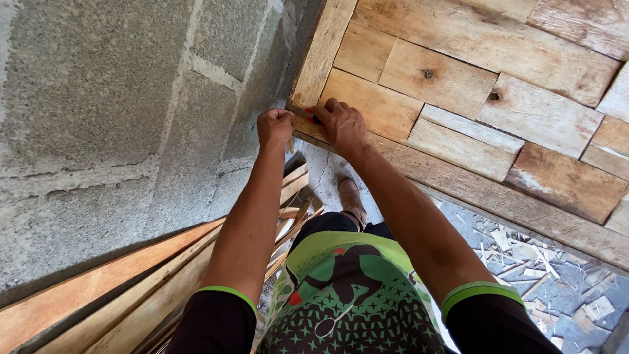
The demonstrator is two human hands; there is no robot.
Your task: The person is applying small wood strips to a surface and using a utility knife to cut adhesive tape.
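A single head-worn camera looks steeply down along the wearer's own torso and both forearms, so the shirt fills the 6 o'clock edge and the arms run up toward the centre. It sits close: the left hand and right hand meet just above mid-frame, against the edge of a patchwork wooden panel filling the 1 to 3 o'clock area. A grey block wall spans 9 to 11 o'clock, and the scrap-littered floor lies far below at 4 o'clock.
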